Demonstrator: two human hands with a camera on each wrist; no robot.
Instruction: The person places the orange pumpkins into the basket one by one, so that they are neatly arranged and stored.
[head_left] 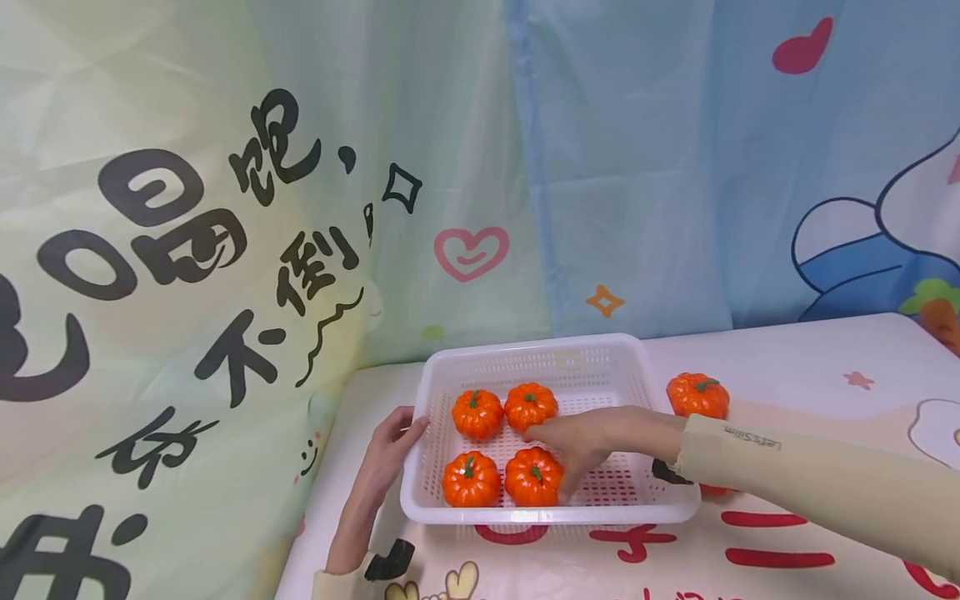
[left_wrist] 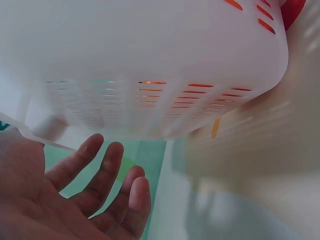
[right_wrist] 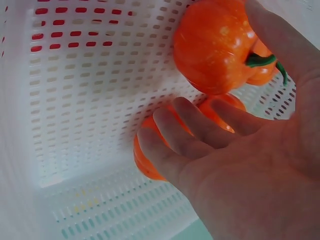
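A white perforated plastic basket holds several glossy orange toy pumpkins with green stems, in two rows of two on its left side. My right hand is inside the basket, over the right side of the near-right pumpkin. In the right wrist view its fingers are extended and spread, overlapping the far pumpkin, while the thumb lies near another pumpkin. At the basket's left rim, my left hand has its thumb at the edge; its relaxed fingers stand outside, off the wall.
Right of the basket another pumpkin sits on the table, and one more is mostly hidden under the right sleeve. A printed cloth hangs behind the table, and a second hangs along the left.
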